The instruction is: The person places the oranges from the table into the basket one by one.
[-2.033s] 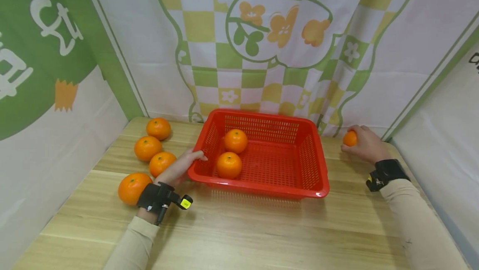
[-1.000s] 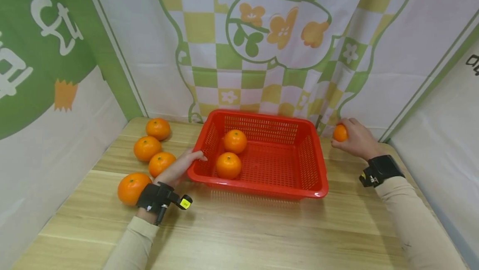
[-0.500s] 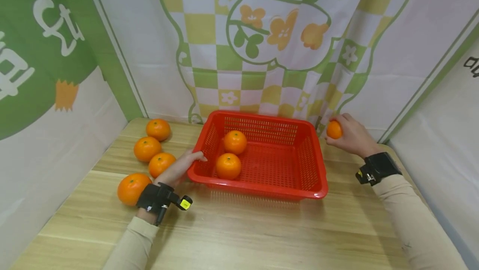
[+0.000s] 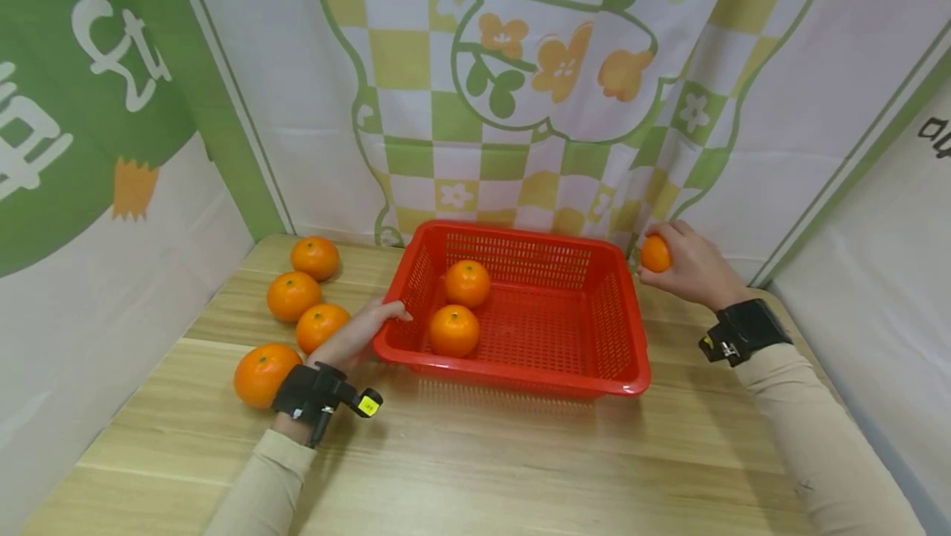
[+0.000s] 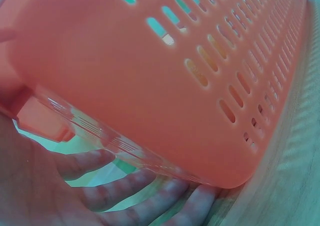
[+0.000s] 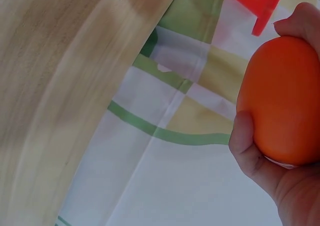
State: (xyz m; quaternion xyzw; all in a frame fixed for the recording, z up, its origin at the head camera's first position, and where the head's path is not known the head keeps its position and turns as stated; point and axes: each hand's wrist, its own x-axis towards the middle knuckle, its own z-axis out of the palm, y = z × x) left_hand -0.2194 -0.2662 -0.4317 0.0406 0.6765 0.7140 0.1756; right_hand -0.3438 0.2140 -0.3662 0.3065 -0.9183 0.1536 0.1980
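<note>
My right hand (image 4: 697, 268) grips a mandarin orange (image 4: 655, 254) between thumb and fingers, just beyond the basket's right side and raised near its rim height. The right wrist view shows this fruit up close, smooth and deep orange. On the other side, my left hand (image 4: 357, 338) holds the left rim of a red plastic basket (image 4: 513, 380), thumb over the edge and fingers against the outer wall, as the left wrist view shows. Inside the basket, two mandarin oranges (image 4: 454, 331) sit at the left; the right part of its slotted floor shows bare.
Several more mandarin oranges (image 4: 293, 296) lie on the wooden table (image 4: 520, 470) left of the basket, close to my left forearm. A checked, flowered curtain (image 4: 520, 156) hangs right behind the basket. Fabric walls close in both sides.
My right hand has moved left and slightly up with its mandarin orange, from the table's far right toward the basket's right rim. The left hand and basket have stayed put.
</note>
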